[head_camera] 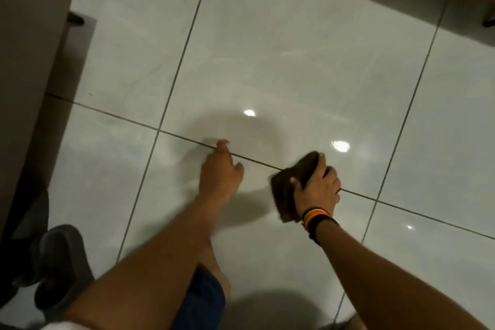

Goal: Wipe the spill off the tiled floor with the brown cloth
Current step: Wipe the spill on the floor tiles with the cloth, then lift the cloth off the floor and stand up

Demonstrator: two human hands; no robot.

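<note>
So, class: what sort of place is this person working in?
Probably an indoor room in a home: glossy pale floor tiles with dark grout lines, a brown cabinet standing at the left, and grey slippers beside it. Which room is unclear.

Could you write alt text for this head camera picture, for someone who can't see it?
A person's right hand presses a brown cloth onto a glossy white tiled floor, while the left hand braces fingertips on a grout line. A dark shoe sits lower left.
</note>
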